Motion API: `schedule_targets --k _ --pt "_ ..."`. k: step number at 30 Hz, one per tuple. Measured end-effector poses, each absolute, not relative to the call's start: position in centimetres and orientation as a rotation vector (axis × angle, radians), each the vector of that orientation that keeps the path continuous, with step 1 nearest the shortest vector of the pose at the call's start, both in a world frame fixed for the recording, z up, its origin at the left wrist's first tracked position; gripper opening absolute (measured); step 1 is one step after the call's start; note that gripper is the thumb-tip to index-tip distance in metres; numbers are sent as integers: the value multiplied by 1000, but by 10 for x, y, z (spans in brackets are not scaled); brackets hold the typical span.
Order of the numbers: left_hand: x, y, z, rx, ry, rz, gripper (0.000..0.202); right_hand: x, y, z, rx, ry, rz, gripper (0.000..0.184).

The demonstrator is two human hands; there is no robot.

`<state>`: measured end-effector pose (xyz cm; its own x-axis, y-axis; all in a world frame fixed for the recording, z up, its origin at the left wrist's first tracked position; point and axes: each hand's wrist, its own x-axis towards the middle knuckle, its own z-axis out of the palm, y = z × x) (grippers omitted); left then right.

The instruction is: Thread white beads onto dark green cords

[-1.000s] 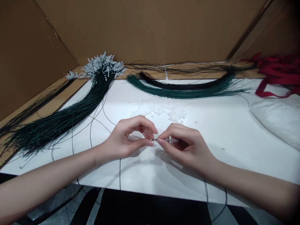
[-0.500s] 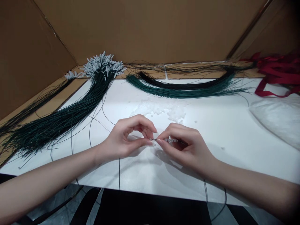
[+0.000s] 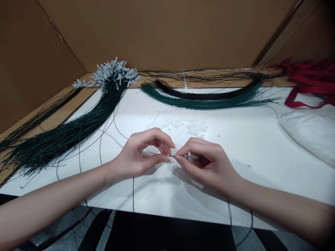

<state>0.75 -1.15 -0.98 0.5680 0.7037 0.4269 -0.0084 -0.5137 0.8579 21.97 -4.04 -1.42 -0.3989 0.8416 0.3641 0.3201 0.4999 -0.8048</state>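
My right hand (image 3: 205, 157) pinches a thin dark wire (image 3: 172, 156) between thumb and forefinger. Small white beads (image 3: 192, 157) sit along the wire under its curled fingers. At the wire's left end, the thumb and fingers of my left hand (image 3: 146, 151) are closed on its tip, where a small pale bead seems to be. Both hands meet low over the white board. Just beyond them lies a scatter of loose white beads (image 3: 178, 120). The rest of the wire is partly hidden by my right hand.
A large bundle of green wires (image 3: 75, 130) with white beaded tips (image 3: 115, 74) lies at left. Dark green wires (image 3: 209, 99) curve across the back. Red ribbon (image 3: 311, 82) and a clear plastic bag (image 3: 311, 130) are at right. Cardboard walls (image 3: 167, 35) enclose the white board (image 3: 261, 139).
Almost nothing differs. Both hands keep the same pose and place, with the wire held between them.
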Motion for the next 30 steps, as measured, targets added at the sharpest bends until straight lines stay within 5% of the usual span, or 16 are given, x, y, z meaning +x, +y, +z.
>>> schedule_targets --k 30 --pt "10 -14 -11 2014 650 1045 30 220 -41 -15 -955 -1956 841 11"
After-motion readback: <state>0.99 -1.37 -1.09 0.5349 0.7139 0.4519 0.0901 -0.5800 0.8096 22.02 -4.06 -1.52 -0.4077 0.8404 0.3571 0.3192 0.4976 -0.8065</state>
